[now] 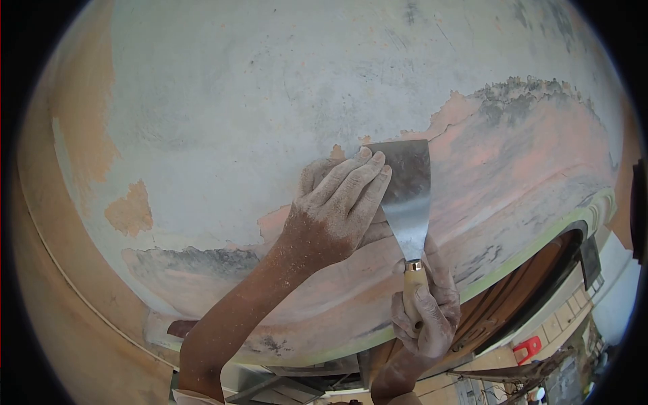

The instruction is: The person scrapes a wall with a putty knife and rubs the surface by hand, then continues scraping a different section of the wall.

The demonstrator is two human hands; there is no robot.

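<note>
My right hand [432, 317] is wrapped around the pale handle of a putty knife [410, 196], its wide metal blade pointing up the wall. Dust coats both hands. My left hand [341, 206] lies with its fingers stretched out and the fingertips over the left edge of the blade; its thumb side is partly hidden. Behind the blade, the wall [223, 115] has pale bluish-white paint with a ragged, peeling edge. Below and right of that edge shows a bare pinkish patch [533, 142] with dark grey smudges.
A pale green moulding [520, 263] edges the wall's lower side, above a brown wooden panel [493, 310]. On the ledge at lower left rests a dark red piece [181, 329]. Far below at right, a red plastic stool [528, 349] stands on the tiled floor.
</note>
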